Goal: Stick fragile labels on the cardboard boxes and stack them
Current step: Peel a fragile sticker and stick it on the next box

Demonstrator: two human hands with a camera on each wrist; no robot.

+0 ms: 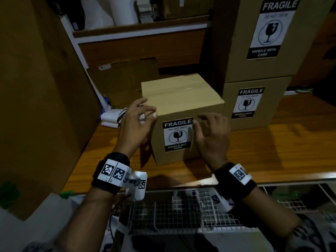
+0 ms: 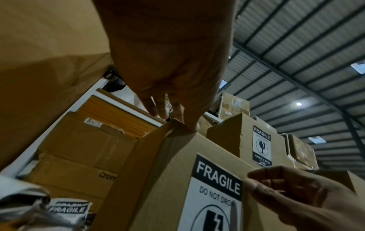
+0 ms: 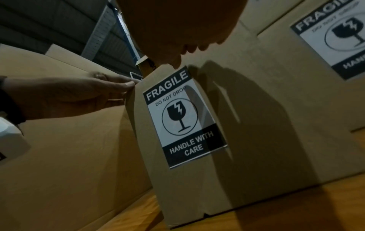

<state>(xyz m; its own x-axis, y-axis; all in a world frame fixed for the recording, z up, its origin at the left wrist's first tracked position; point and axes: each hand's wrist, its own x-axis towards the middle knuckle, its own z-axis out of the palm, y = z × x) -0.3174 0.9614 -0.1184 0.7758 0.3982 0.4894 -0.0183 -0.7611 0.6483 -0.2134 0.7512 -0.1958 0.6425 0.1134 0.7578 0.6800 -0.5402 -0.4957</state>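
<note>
A taped cardboard box stands on the wooden table with a black-and-white fragile label stuck on its front face. My left hand rests with spread fingers on the box's top left front corner. My right hand hovers at the label's right side, fingers loosely bent. One fingertip touches the label's upper right corner. Neither hand grips anything that I can make out. To the right, two labelled boxes are stacked, the lower one under the upper one.
Loose fragile labels lie on the table left of the box. A tall cardboard sheet walls off the left. Shelves with more cartons stand behind. A wire basket sits at the table's near edge.
</note>
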